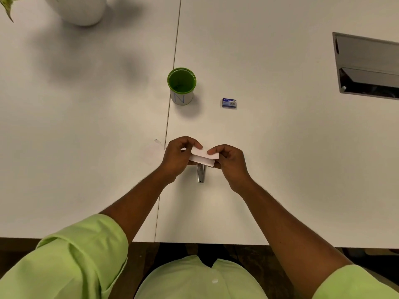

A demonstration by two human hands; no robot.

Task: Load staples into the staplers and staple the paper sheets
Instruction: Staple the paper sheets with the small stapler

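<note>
Centrally, a white table (259,147) fills the view, with a seam running from 12 o'clock toward 6. At 3 o'clock sits a recessed metal cable hatch (367,65); at 11 o'clock, a white vase (79,9). A green-rimmed cup (181,86) stands just above centre, a small blue staple box (229,103) beside it toward 3 o'clock. Left hand (177,158) and right hand (228,161) each pinch one end of a folded paper sheet (203,157), over a metal stapler (201,173).

Stapler (201,174) front under folded paper (203,157); staple box (229,103) print illegible.
</note>
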